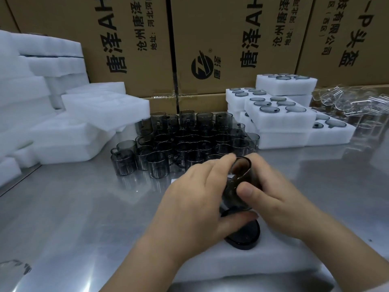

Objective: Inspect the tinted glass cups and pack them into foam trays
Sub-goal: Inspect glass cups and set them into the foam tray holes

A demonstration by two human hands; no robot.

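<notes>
Both hands are clamped on one dark glass cup, held tilted just above the near foam tray. The left hand has its fingers laid along the cup's left side and its thumb hooked across below. The right hand wraps the other side, thumb pressed flat on the glass. Between them the hands hide most of the cup; only its open rim and a strip of wall show.

Directly beneath it a second cup sits sunk in the tray, partly covered by the left thumb. The tray lies on the shiny metal table at the near edge.

Just beyond the hands stands a tight crowd of loose cups, upright, handles pointing every way, the nearest ones almost touching the fingertips. To the right of that crowd, packed trays are stacked crookedly, with cup rims showing in their holes. Past them, at the far right, lies a heap of clear glassware, too jumbled to sort out. On the left, plain foam blocks are piled high and lean toward the cups. Tall cardboard boxes with black printing wall off the back of the table.
</notes>
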